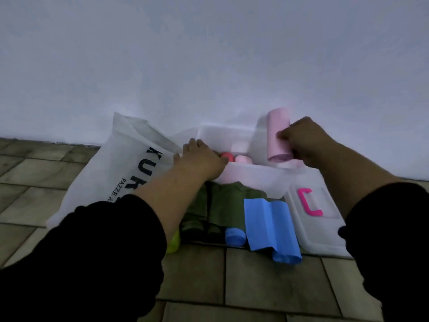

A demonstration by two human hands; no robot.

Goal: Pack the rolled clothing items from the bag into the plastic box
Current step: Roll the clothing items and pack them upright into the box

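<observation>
A clear plastic box (253,174) stands against the wall with a red roll (227,156) and a pink roll (242,159) inside it. My right hand (301,140) grips a pale pink rolled item (278,135), held upright above the box's right end. My left hand (202,161) rests on the box's left rim, beside the white bag (120,163) with black lettering. In front of the box lie green rolls (222,205), blue rolls (269,226) and a yellow-green roll (173,242).
The box's clear lid (318,224) with a pink handle (310,202) lies on the tiled floor to the right. A plain white wall rises directly behind the box and bag. Brownish floor tiles stretch in front.
</observation>
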